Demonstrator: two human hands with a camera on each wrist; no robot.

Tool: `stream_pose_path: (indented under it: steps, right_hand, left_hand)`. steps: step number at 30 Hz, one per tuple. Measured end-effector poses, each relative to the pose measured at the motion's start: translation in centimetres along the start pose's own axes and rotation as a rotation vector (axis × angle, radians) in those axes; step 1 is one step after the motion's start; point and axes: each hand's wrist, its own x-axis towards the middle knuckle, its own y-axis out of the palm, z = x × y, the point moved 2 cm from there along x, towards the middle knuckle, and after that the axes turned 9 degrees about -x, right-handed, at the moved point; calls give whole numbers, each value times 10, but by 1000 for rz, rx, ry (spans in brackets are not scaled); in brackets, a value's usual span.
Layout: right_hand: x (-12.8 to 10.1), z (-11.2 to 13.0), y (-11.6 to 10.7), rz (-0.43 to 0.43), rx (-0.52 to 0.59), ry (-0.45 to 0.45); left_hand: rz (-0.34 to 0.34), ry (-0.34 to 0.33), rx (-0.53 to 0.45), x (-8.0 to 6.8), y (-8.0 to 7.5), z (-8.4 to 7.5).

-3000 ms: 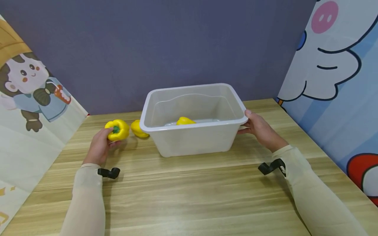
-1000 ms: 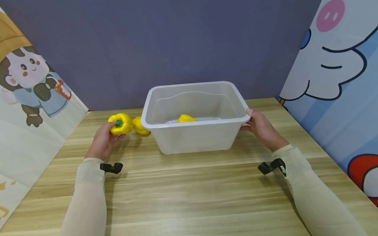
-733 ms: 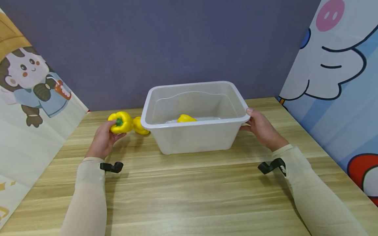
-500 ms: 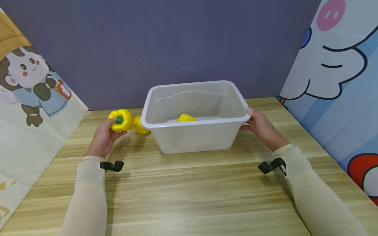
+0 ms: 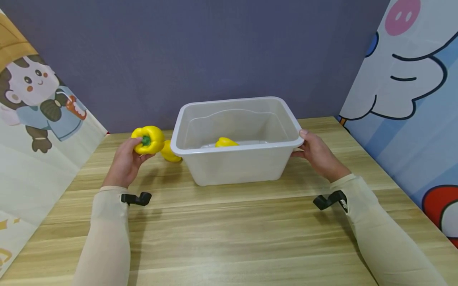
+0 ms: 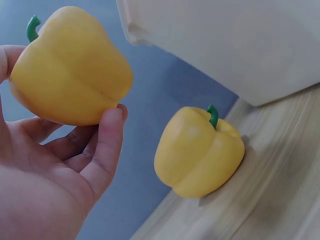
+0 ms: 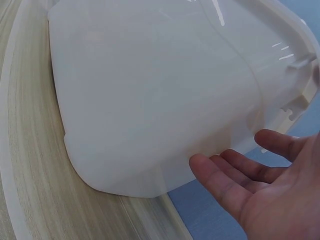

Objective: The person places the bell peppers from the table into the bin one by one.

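In the head view, my left hand (image 5: 125, 161) holds a yellow bell pepper (image 5: 153, 140) above the table, thumb by its green stem. Seen from the left wrist, the held bell pepper (image 6: 75, 70) rests on the fingertips. A second yellow bell pepper (image 5: 171, 152) lies on the table beside the bin, partly hidden by the held one; the left wrist view shows this bell pepper (image 6: 197, 152) fully. My right hand (image 5: 318, 155) grips the right rim of a white plastic bin (image 5: 236, 169), thumb at the rim, fingers beneath. Another yellow bell pepper (image 5: 225, 142) lies inside, its lower part hidden.
The wood-grain table (image 5: 229, 230) carries the bin near its back edge. A dark grey-blue panel (image 5: 214, 51) rises behind. Cartoon-printed panels (image 5: 46, 95) flank both sides. Each sleeve wears a black wrist mount (image 5: 137, 198).
My left hand has raised the bell pepper off the table and a little to the right. The right hand keeps its grip on the bin, which stays in place.
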Motion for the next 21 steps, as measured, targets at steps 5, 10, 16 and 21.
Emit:
stream_pose_path:
  steps: [5, 10, 16, 21]
  right_hand:
    - [0, 0, -1, -4, 4, 6]
    - [0, 1, -1, -8, 3, 9]
    - [-1, 0, -2, -5, 5, 7]
    - [0, -1, -1, 2, 27, 1]
  left_hand:
    - [-7, 15, 39, 1, 4, -1]
    - [9, 35, 47, 3, 7, -1]
    - [36, 56, 37, 4, 12, -2]
    - [77, 76, 17, 3, 19, -5]
